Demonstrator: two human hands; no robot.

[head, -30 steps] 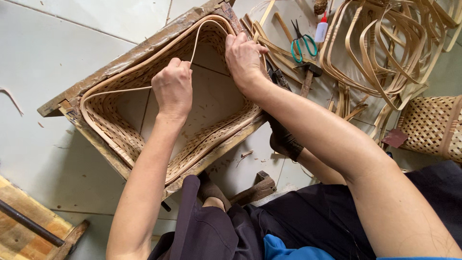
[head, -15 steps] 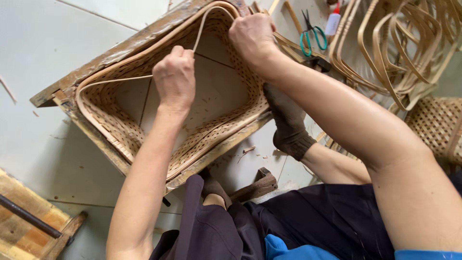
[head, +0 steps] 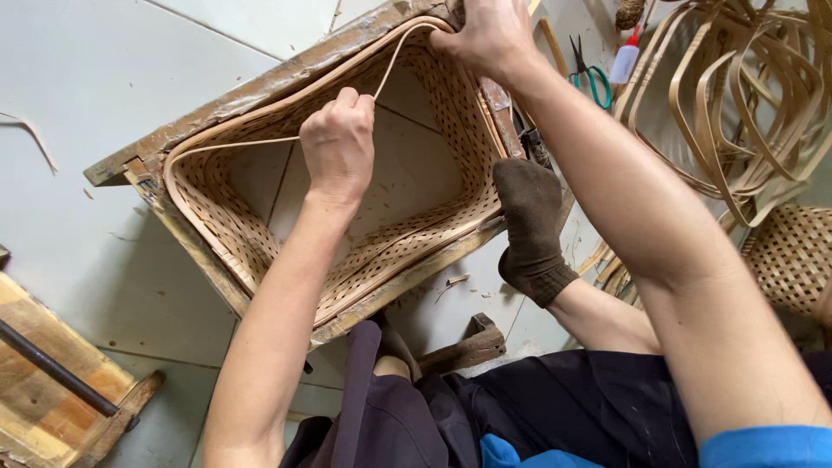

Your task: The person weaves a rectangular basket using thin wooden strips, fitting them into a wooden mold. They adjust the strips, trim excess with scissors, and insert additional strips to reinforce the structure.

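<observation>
Now right hand (head: 487,36) farther up, seemingly.

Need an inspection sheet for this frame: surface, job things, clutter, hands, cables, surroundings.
Surface: pale tiled floor, scattered with small shavings.
Job's things: woven basket sitting inside a worn wooden frame; thin cane strip running along the rim between both hands.
Clutter: green-handled scissors, small white bottle with red cap, wooden block.
Hands: left hand closed on the cane strip inside the basket; right hand pressing at the far rim corner.
Cables: nothing seen.
Surroundings: bent cane hoops, another woven basket, wooden pallet, socked foot braced against the frame.
</observation>
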